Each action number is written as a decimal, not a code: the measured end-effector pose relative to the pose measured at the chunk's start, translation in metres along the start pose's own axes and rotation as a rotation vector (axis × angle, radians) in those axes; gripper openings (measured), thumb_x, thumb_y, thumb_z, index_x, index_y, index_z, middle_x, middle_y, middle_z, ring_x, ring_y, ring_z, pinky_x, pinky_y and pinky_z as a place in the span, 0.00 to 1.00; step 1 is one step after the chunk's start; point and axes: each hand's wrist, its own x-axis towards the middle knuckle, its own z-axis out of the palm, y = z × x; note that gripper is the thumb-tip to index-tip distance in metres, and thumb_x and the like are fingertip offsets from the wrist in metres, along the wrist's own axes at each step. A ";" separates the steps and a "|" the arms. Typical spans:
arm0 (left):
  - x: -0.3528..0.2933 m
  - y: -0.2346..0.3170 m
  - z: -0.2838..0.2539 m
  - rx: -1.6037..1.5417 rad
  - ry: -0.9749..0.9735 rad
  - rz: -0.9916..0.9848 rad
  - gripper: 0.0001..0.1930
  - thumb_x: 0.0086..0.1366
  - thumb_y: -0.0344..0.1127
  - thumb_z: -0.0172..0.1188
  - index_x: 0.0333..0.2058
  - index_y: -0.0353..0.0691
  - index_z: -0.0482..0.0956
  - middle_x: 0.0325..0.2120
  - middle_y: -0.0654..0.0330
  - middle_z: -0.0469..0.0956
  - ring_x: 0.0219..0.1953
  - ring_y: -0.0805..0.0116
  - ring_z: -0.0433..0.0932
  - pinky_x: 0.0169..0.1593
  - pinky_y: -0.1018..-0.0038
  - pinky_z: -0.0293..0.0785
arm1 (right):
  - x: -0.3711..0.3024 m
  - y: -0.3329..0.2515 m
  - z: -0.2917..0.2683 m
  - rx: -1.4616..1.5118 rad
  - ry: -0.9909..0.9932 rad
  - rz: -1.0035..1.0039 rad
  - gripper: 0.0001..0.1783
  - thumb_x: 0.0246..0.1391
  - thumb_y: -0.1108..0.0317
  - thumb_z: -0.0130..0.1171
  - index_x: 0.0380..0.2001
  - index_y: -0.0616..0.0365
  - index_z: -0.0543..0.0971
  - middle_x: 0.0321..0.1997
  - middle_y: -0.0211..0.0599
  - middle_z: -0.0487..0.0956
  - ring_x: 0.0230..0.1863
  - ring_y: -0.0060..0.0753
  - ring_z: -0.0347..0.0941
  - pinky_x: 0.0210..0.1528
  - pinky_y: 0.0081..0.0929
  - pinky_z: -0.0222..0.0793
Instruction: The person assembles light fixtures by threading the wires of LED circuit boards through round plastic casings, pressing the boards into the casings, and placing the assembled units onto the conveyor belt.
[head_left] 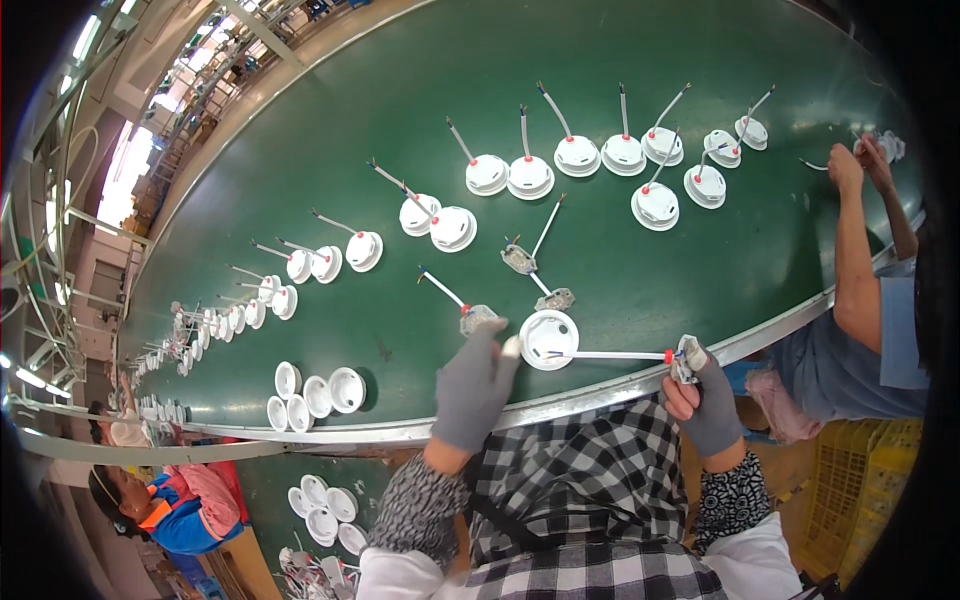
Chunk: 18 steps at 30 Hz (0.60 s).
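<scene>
Both my hands wear grey gloves with bare fingertips. My right hand [708, 400] grips a translucent plastic terminal piece [686, 360] by the table's front edge. From its red collar a white cable [610, 355] runs left, its stripped wire ends over a round white cap [549, 340] lying hollow side up. My left hand [474, 392] is open, thumb and forefinger apart, with the thumb beside the cap's left rim. Its fingertips reach a second translucent terminal piece [478, 319] with its own cable; whether they touch is unclear. Beyond the cap lie two more terminal pieces joined with cable [519, 259].
Rows of white caps with upright cables [530, 178] cross the green table [420, 60]. Several cap shells [317, 396] sit near the front edge at left. A co-worker's hands [858, 165] work at far right; another person [190, 505] is lower left. A yellow crate [850, 480] stands lower right.
</scene>
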 end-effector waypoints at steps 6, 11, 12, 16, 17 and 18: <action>0.013 -0.011 0.029 -0.224 -0.152 -0.043 0.12 0.62 0.32 0.56 0.43 0.35 0.73 0.22 0.61 0.76 0.22 0.75 0.75 0.27 0.77 0.70 | 0.003 0.021 0.019 -0.086 0.119 -0.179 0.15 0.62 0.57 0.50 0.29 0.58 0.72 0.17 0.27 0.68 0.15 0.20 0.63 0.17 0.17 0.58; -0.033 0.025 0.031 -0.960 -0.119 -0.399 0.11 0.65 0.30 0.53 0.44 0.32 0.67 0.25 0.59 0.78 0.25 0.75 0.77 0.26 0.81 0.72 | 0.024 0.067 0.038 -0.616 0.131 -0.802 0.10 0.55 0.63 0.58 0.36 0.58 0.75 0.28 0.35 0.77 0.25 0.24 0.69 0.27 0.20 0.64; -0.040 0.031 0.031 -0.963 -0.120 -0.410 0.11 0.65 0.30 0.53 0.44 0.32 0.67 0.25 0.59 0.78 0.25 0.75 0.77 0.26 0.81 0.72 | 0.026 0.072 0.039 -0.820 0.060 -0.982 0.11 0.51 0.64 0.61 0.36 0.56 0.76 0.30 0.36 0.77 0.25 0.27 0.69 0.27 0.21 0.64; -0.060 0.045 0.026 -1.257 -0.194 -0.582 0.12 0.66 0.30 0.52 0.45 0.30 0.64 0.29 0.52 0.78 0.26 0.71 0.79 0.28 0.80 0.76 | 0.028 0.061 0.058 -1.114 -0.043 -1.343 0.12 0.43 0.66 0.66 0.32 0.54 0.76 0.32 0.34 0.79 0.28 0.32 0.71 0.32 0.29 0.65; -0.064 0.048 0.026 -1.294 -0.206 -0.639 0.12 0.66 0.30 0.51 0.45 0.30 0.64 0.29 0.52 0.78 0.26 0.71 0.79 0.29 0.79 0.76 | 0.024 0.061 0.061 -1.110 -0.045 -1.363 0.14 0.41 0.64 0.67 0.32 0.53 0.76 0.33 0.32 0.80 0.33 0.31 0.75 0.36 0.31 0.66; -0.067 0.050 0.027 -1.331 -0.219 -0.695 0.12 0.67 0.31 0.51 0.45 0.30 0.64 0.29 0.53 0.78 0.26 0.71 0.79 0.29 0.79 0.76 | 0.022 0.058 0.061 -1.114 -0.050 -1.356 0.14 0.41 0.64 0.67 0.32 0.53 0.76 0.33 0.32 0.80 0.33 0.31 0.75 0.36 0.31 0.66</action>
